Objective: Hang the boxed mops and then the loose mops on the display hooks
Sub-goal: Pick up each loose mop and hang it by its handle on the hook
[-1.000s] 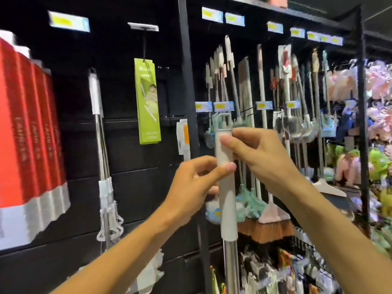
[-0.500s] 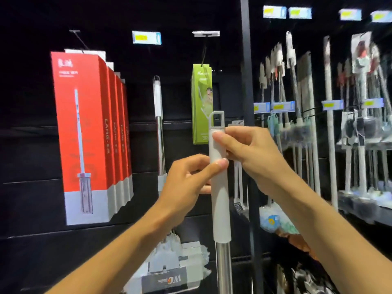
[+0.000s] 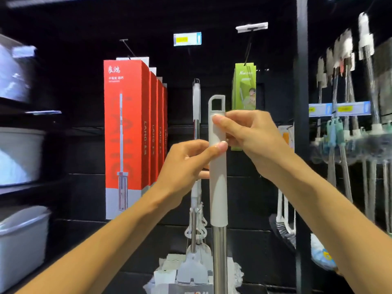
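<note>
A loose mop with a pale grey handle grip [image 3: 218, 187] and steel pole stands upright in front of me, its hanging loop at the top. My left hand [image 3: 186, 166] pinches the grip from the left. My right hand [image 3: 252, 141] grips it from the right, just under the loop. Several red boxed mops [image 3: 127, 132] hang in a row on the black wall at the left. Another loose mop [image 3: 196, 102] hangs on a hook just behind the one I hold.
A green boxed item [image 3: 244, 102] hangs on a hook [image 3: 248, 52] right of centre. A bare hook [image 3: 127, 46] juts out above the red boxes. Brushes and mops [image 3: 347, 124] hang past a black upright post [image 3: 301, 102]. Grey bins [image 3: 19, 155] sit on shelves at the left.
The view swung left and the mop moved with it, from in front of the brush section to in front of the red boxes. Both hands kept their hold.
</note>
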